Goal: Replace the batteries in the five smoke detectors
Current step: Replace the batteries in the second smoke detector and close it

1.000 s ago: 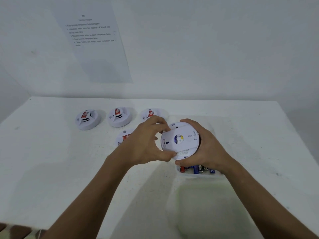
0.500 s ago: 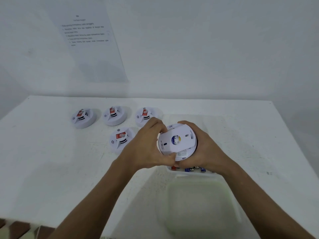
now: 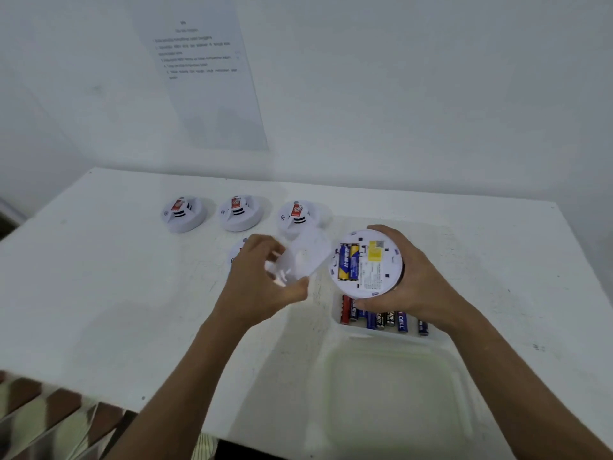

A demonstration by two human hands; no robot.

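From the head camera, your right hand (image 3: 409,277) is wrapped around the smoke detector (image 3: 366,263), holding it up above the table (image 3: 99,293) with its back side facing you. Its fingers are clamped on the rim. Two batteries (image 3: 348,262) sit side by side in the slot at 9 o'clock on the detector's back. A yellow sticker (image 3: 375,255) is just beside them, toward 1 o'clock.

Your left hand (image 3: 262,283) is at 9 o'clock from the detector, a little apart from it. It is pinched on the round back cover (image 3: 303,260), which is off the detector. The cover looks blurry, so it is hard to see more of it.

Under your right hand is a clear box (image 3: 381,333) with loose batteries (image 3: 378,318) lying in a row. Its lid (image 3: 391,393) lies at 6 o'clock from it.

Three more detectors sit face up in a row at 11 o'clock: the far-left detector (image 3: 182,214), the middle detector (image 3: 239,212) and the right detector (image 3: 298,215). A fourth detector (image 3: 237,257) peeks out behind your left hand.

It looks like you are near the start of this one: the cover is off, but the batteries are still in the slot. You still need to pull them out, put others in and close it. You cannot tell from here whether the other four are done.
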